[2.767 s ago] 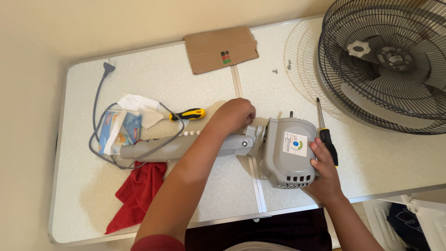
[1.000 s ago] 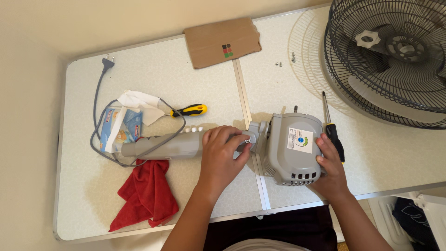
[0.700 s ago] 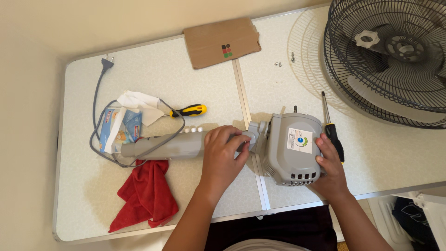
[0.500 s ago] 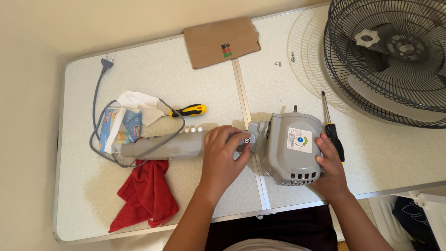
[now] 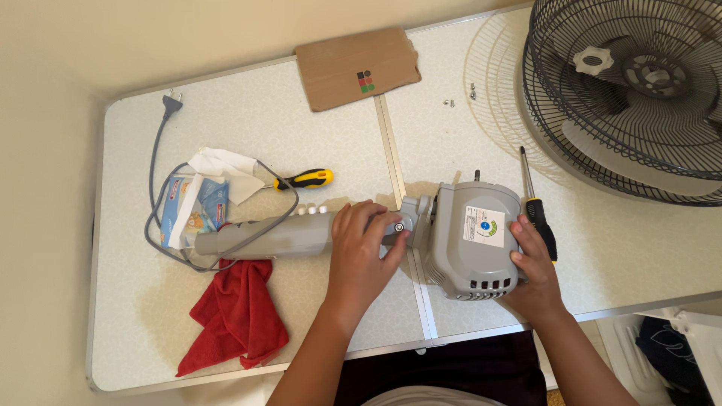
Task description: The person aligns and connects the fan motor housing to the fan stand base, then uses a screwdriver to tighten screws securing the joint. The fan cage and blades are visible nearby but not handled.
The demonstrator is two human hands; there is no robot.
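Left hand (image 5: 361, 252): fingers closed around the fan neck (image 5: 301, 234) at its joint.
Right hand (image 5: 532, 271): palm cupped against the motor housing (image 5: 470, 244), loosely curled.
Screwdriver (image 5: 535, 207): lying just beside the housing.

Grey plastic fan motor housing (image 5: 472, 242) with grey neck tube (image 5: 271, 237), flat on pale speckled counter (image 5: 301, 128); left hand (image 5: 363, 252) at the pivot joint, right hand (image 5: 534, 271) against housing; black-handled screwdriver (image 5: 535, 210) beside; red cloth (image 5: 237, 312) below the tube
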